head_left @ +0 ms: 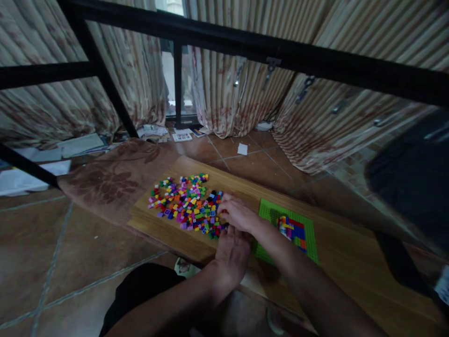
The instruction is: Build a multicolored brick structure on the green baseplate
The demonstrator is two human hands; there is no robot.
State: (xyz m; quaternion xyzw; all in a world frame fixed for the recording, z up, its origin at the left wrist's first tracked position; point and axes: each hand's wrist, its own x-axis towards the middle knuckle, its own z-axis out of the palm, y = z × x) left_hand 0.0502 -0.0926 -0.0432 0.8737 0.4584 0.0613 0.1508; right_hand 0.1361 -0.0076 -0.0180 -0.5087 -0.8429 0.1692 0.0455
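Observation:
Loose toy building bricks point(191, 203) in many colours lie spread over the left part of a wooden bench. At the pile's right edge, my right hand point(238, 213) reaches in with its fingers bent together; whatever they pinch is too small to make out. My left hand point(232, 255) is just below it, closer to me, fingers curled at the edge of the bricks and their tips hidden. Right of both hands is a green studded baseplate point(310, 229), partly covered by my right forearm. It carries a patch of red, blue and orange bricks point(298, 229) and a small raised multicoloured build.
The wooden bench point(345, 245) runs from left to right before me. A dark metal frame bar point(224, 35) crosses above, with patterned curtains point(242, 89) behind. Papers point(154, 131) and a white slip point(242, 149) lie on the tiled floor. A brown patterned cloth point(119, 173) adjoins the bench.

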